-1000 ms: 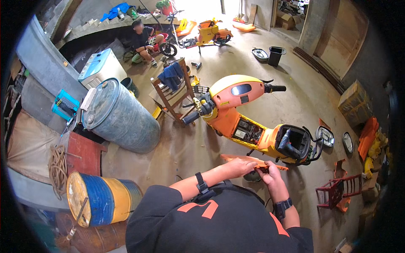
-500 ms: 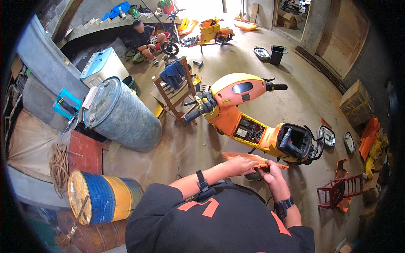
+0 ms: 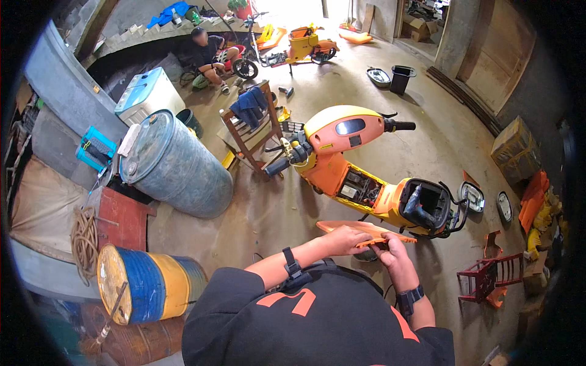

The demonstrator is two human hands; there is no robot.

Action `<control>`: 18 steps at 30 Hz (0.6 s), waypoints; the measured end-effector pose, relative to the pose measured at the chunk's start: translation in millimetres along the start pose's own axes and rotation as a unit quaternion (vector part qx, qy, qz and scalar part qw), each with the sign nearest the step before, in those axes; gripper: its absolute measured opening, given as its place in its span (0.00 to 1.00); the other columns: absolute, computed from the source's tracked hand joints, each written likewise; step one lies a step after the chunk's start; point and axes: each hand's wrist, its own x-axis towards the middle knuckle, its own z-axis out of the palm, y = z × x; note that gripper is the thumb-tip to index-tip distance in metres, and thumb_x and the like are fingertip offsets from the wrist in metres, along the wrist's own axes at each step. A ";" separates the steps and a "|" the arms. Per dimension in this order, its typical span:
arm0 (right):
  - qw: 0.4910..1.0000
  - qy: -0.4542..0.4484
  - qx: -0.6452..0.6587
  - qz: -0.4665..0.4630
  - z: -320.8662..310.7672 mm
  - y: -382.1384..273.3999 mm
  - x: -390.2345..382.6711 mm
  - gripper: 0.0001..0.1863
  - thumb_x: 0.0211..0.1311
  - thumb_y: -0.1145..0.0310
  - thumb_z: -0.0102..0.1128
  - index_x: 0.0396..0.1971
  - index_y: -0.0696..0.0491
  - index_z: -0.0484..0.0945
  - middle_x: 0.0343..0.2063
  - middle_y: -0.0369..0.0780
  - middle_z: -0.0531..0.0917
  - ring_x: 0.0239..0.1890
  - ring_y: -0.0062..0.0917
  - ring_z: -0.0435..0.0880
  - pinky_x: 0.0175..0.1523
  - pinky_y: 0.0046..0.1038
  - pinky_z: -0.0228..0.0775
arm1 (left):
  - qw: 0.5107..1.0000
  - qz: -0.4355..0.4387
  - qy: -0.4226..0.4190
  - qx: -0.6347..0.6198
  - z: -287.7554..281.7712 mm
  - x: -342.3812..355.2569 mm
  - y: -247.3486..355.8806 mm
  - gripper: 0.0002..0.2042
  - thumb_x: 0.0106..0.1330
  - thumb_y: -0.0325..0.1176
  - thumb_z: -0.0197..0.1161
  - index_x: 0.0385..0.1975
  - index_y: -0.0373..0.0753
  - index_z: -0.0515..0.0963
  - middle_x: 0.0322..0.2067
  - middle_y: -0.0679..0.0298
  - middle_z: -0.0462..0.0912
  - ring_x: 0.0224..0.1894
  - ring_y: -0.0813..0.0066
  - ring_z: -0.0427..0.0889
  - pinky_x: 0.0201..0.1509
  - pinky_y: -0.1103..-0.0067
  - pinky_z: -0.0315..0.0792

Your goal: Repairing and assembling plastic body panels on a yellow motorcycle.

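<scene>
Basically gripping orange panel [image 3: 373, 230] with 2 hands, close together: clamped on it from above with left hand [image 3: 347, 240], clamped on its near edge with right hand [image 3: 395, 251], thumb on top. Can't tell finger placement underneath. Held in front of torso, just this side of orange-yellow scooter [image 3: 382, 202]. Wearing 1 dark band per wrist. Showing at lower left: blue-and-yellow drum [image 3: 149, 283]. At right: small dark red chair [image 3: 479, 282]. On scooter, see 2 uncovered bays, with drill [image 3: 417, 210] resting in rear 1. Beyond, at left: big blue-gray barrel [image 3: 180, 168], then wooden chair [image 3: 270, 116] draped with blue cloth [image 3: 249, 108]. Farther right: black bin [image 3: 401, 81]. Farthest back: 1 crouching person [image 3: 210, 55] beside second, partly stripped scooter [image 3: 302, 50].
</scene>
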 end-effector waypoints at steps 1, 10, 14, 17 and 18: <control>1.000 0.001 0.001 0.000 -1.7 0.4 1.8 0.14 0.64 0.75 0.47 0.49 0.59 0.68 0.51 0.48 0.73 0.53 0.37 0.75 0.60 0.45 0.71 | 1.000 0.003 0.015 -0.001 0.3 0.5 1.2 0.18 0.63 0.40 0.62 0.49 0.38 0.74 0.32 0.52 0.83 0.34 0.53 0.84 0.36 0.64 0.77; 0.999 -0.013 0.017 0.027 -10.1 2.9 15.0 0.13 0.64 0.74 0.50 0.48 0.57 0.69 0.48 0.46 0.74 0.51 0.36 0.75 0.58 0.46 0.72 | 1.000 -0.002 -0.007 0.023 2.5 -0.4 -0.4 0.18 0.62 0.40 0.62 0.49 0.38 0.74 0.27 0.53 0.83 0.30 0.54 0.84 0.32 0.64 0.77; 1.000 -0.017 0.003 0.016 -8.1 2.9 11.3 0.14 0.65 0.74 0.47 0.50 0.57 0.68 0.51 0.48 0.73 0.53 0.37 0.74 0.60 0.46 0.71 | 0.999 -0.007 -0.017 0.029 -2.3 2.9 5.1 0.16 0.63 0.40 0.61 0.46 0.37 0.74 0.27 0.53 0.83 0.29 0.54 0.83 0.30 0.64 0.77; 1.000 -0.010 -0.005 0.014 -2.1 1.1 5.6 0.14 0.66 0.74 0.45 0.50 0.58 0.68 0.53 0.48 0.73 0.54 0.38 0.74 0.61 0.46 0.70 | 0.998 -0.014 -0.017 0.054 1.5 3.0 7.1 0.15 0.64 0.39 0.61 0.45 0.37 0.74 0.28 0.54 0.83 0.29 0.55 0.84 0.30 0.65 0.77; 1.000 -0.008 -0.006 0.013 -0.4 0.4 3.9 0.14 0.66 0.74 0.46 0.50 0.58 0.68 0.52 0.48 0.74 0.54 0.38 0.74 0.61 0.45 0.70 | 0.998 -0.014 -0.017 0.054 2.2 2.8 7.5 0.15 0.64 0.39 0.61 0.45 0.37 0.74 0.28 0.54 0.83 0.29 0.55 0.84 0.30 0.65 0.77</control>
